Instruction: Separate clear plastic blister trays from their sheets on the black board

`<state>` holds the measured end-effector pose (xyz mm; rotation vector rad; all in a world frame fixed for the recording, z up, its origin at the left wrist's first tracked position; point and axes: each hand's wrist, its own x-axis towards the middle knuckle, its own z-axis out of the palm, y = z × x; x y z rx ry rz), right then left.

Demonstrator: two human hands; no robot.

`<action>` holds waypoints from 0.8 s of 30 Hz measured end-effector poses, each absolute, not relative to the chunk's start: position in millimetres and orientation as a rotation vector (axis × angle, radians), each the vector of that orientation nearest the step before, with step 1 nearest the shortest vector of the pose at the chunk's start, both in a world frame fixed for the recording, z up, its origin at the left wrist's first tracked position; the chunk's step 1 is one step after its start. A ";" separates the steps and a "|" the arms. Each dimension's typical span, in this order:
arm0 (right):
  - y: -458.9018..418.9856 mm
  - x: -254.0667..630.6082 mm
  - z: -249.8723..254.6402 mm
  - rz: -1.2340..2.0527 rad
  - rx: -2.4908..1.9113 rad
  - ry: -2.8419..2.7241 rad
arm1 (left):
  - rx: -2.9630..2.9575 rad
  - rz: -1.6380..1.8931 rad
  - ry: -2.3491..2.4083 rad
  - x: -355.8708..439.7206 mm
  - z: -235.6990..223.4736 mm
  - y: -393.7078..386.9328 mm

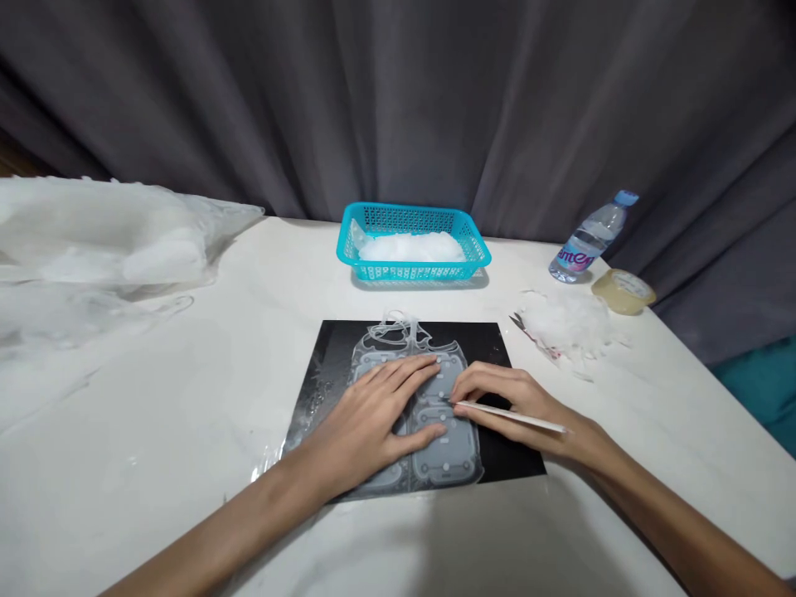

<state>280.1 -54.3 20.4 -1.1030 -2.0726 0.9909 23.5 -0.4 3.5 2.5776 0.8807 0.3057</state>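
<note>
A clear plastic sheet with moulded, rounded grey panels (444, 452) lies flat on a black board (511, 460). Loose, curled plastic strips stick out past the sheet's far edge. My left hand (379, 414) is spread over the sheet and presses on it, its fingers apart and hiding the middle. In my right hand (507, 402) is a slim white pen-shaped craft knife (516, 416), pinched close to its tip. That tip touches the sheet's right half, at the gap between two panels; the blade is too small to make out clearly.
A blue plastic basket (410, 271) with white fluffy stuffing stands at the back. To the right are scissors (528, 332), white scraps (569, 323), a water bottle (588, 245) and a tape roll (623, 292). Large clear plastic bags (105, 236) lie at the left.
</note>
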 end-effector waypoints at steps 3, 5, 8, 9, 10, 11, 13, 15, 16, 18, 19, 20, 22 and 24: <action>-55.0 281.0 20.8 0.966 -1.109 -2.108 | 2.579 0.330 0.895 24.6 3.5 -1.8; -55.7 281.5 21.1 0.954 -1.105 -2.110 | 2.576 0.337 0.902 25.0 3.7 -3.0; -56.7 281.2 21.6 0.960 -1.098 -2.116 | 2.572 0.347 0.909 25.0 3.6 -4.0; -56.9 280.9 21.7 0.964 -1.097 -2.122 | 2.573 0.351 0.907 25.0 3.3 -3.9; -57.1 280.5 21.8 0.968 -1.099 -2.129 | 2.576 0.355 0.903 24.9 2.7 -3.8; -57.3 280.2 21.8 0.967 -1.102 -2.134 | 2.579 0.359 0.900 24.9 2.1 -3.5; -57.5 279.8 21.6 0.954 -1.111 -2.143 | 2.586 0.365 0.897 24.9 0.8 -2.8; -57.7 279.6 21.2 0.927 -1.107 -2.158 | 2.589 0.370 0.898 25.2 -0.1 -2.2; -57.7 279.4 21.1 0.913 -1.097 -2.171 | 2.588 0.371 0.897 25.4 -0.3 -2.0; -57.9 278.7 21.2 0.887 -1.077 -2.202 | 2.583 0.373 0.894 25.7 -0.4 -1.9; -58.0 278.3 21.4 0.873 -1.067 -2.217 | 2.578 0.372 0.892 25.8 -0.3 -1.9; -58.1 277.7 21.6 0.857 -1.061 -2.231 | 2.571 0.371 0.892 25.7 -0.1 -1.9; -58.2 276.2 22.2 0.820 -1.051 -2.257 | 2.559 0.379 0.886 25.5 0.3 -1.9; -58.4 274.7 22.7 0.772 -1.040 -2.286 | 2.548 0.393 0.879 25.3 0.8 -1.8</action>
